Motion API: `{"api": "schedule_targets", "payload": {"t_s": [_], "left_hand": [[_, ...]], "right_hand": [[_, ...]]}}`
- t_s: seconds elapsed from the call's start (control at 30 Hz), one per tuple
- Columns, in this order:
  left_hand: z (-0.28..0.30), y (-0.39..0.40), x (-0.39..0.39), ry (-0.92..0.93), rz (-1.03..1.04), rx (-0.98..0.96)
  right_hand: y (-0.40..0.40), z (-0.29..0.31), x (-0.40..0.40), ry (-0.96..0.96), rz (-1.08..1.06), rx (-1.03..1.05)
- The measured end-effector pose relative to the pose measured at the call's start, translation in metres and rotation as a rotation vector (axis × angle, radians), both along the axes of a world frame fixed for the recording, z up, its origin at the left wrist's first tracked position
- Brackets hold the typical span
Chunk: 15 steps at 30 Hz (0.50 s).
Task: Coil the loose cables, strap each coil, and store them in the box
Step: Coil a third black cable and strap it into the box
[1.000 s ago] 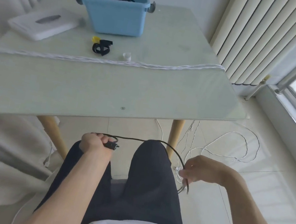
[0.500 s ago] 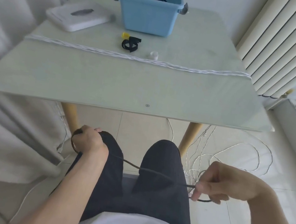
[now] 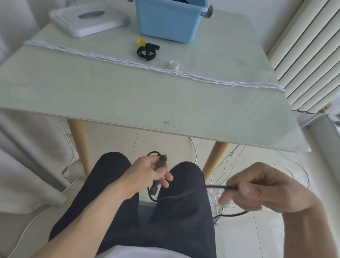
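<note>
Left hand has moved inward, fingers gripping black cable loops; right hand, at 3 o'clock, pinches the next length: coiling under way

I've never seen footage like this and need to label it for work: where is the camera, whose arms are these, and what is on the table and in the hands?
The camera sits on a seated person's head, looking forward and down, so the two bare arms are that person's own. The left hand grips several turns of a thin black cable gathered over the lap; the right hand pinches the same cable further along. On the table stand a blue box with dark cables already inside, a flat white tissue box, black straps beside a small yellow piece, a small white cap, and a bundle of white cable stretched across the top. More white cable lies loose on the floor.
</note>
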<state>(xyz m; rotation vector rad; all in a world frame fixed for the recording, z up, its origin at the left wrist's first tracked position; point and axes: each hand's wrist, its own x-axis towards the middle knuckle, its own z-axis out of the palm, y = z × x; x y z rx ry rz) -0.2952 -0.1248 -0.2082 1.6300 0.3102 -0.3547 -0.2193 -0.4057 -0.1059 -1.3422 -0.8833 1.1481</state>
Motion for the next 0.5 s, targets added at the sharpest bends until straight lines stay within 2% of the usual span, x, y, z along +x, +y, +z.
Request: {"api": "schedule_targets", "payload": {"t_s": [0.1,0.17,0.27,0.33,0.4,0.47,0.5], "left_hand": [[0.003,-0.007,0.000,-0.028,-0.293,-0.073],[0.005,-0.012,0.001,0.007,-0.407,-0.159],[0.008,-0.016,-0.002,0.112,-0.459,-0.291],[0.009,-0.014,-0.004,0.180,-0.437,-0.473],[0.009,-0.008,-0.003,0.232,-0.383,-0.664],[0.008,-0.001,-0.001,0.218,-0.358,-0.790],[0.008,0.001,-0.001,0.204,-0.360,-0.832]], "right_hand": [[0.010,-0.008,-0.001,0.083,-0.202,0.126],[0.019,-0.009,-0.002,0.108,-0.450,0.129],[0.022,-0.017,0.005,0.048,-0.885,0.015],[0.017,-0.024,0.008,-0.058,-1.047,-0.082],[0.008,-0.032,0.011,-0.251,-1.092,-0.285],[-0.001,-0.040,0.011,-0.427,-0.995,-0.607],[-0.002,-0.043,0.011,-0.442,-0.903,-0.744]]}}
